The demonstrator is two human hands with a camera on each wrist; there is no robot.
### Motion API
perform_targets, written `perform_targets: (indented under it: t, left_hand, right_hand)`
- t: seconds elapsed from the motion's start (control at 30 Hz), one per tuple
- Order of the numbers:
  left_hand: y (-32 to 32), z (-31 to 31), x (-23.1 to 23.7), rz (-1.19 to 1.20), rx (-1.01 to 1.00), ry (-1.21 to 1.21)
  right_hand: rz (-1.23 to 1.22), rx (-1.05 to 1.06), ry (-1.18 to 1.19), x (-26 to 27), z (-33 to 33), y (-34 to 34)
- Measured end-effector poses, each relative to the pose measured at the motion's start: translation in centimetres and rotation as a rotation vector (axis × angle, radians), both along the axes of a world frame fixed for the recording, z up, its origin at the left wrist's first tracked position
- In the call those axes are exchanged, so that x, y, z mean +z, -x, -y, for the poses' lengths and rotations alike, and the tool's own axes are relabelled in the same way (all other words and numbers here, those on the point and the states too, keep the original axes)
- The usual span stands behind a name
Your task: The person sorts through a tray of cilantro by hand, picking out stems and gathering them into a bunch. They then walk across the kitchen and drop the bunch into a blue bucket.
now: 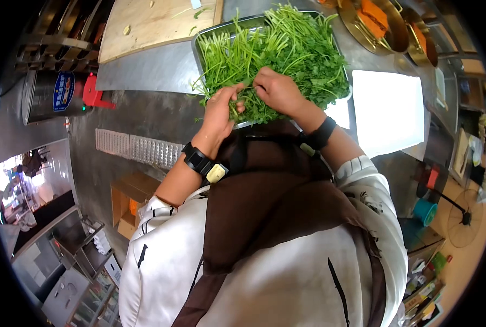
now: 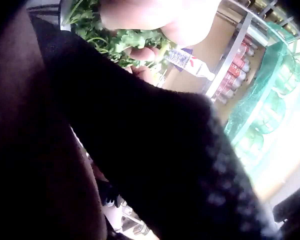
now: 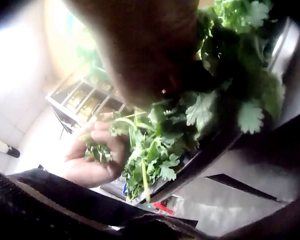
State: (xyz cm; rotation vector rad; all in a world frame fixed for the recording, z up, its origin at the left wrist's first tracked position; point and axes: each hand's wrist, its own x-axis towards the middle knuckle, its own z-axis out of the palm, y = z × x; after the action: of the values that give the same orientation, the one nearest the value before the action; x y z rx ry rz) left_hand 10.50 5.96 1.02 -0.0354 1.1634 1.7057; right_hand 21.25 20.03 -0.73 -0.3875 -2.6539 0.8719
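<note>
A deep metal tray (image 1: 200, 59) is heaped with cilantro (image 1: 286, 49), its pale stems lying toward the left and back, its leaves toward the right and front. Over the tray's near side, my left hand (image 1: 219, 113) holds a few leafy sprigs. The right wrist view shows the left hand (image 3: 92, 157) with its fingers curled round cilantro leaves (image 3: 155, 155). Close beside it, my right hand (image 1: 280, 94) has bent fingers and pinches cilantro at the fingertips, which are partly hidden by the hand. In the left wrist view, sprigs (image 2: 135, 40) show below the blurred palm.
A wooden board (image 1: 155, 27) with scraps lies at the back left. Brass-coloured pots (image 1: 382, 41) with orange pieces stand at the back right, and a white sheet-like rectangle (image 1: 389, 111) lies right of the tray. A cardboard box (image 1: 131, 199) sits low at the left.
</note>
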Motion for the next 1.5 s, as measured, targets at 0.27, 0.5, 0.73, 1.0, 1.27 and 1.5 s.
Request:
perform_targets:
  t: [0.27,0.5,0.73,1.0,1.27,1.5]
  left_hand:
    - [0.5,-0.4,1.0,0.184,-0.070,-0.025]
    - [2.8,4.1,2.1,0.373,-0.016,-0.069]
    - [2.5,6.5,1.9,0.380,-0.022,-0.080]
    - [2.9,7.7,3.1,0.247,-0.107,-0.131]
    - [2.5,4.8,4.2,-0.142,-0.160,0.161]
    - [1.8,1.2,0.9,-0.973,-0.504,0.369]
  right_hand:
    - [-0.027,-0.261,0.281,-2.0,-2.2,-0.6]
    - [0.063,-0.254,0.223,1.6,-2.9,-2.5]
    - [-0.176,0.030,-0.089,2.0,-2.1,0.7]
    - [0.027,0.027,-0.192,0.9,-2.4,3.4]
    - [-0.148,0.156,-0.171,1.9,-2.7,4.3]
    - [-0.063,0.327,-0.058,3.5,0.5,1.5]
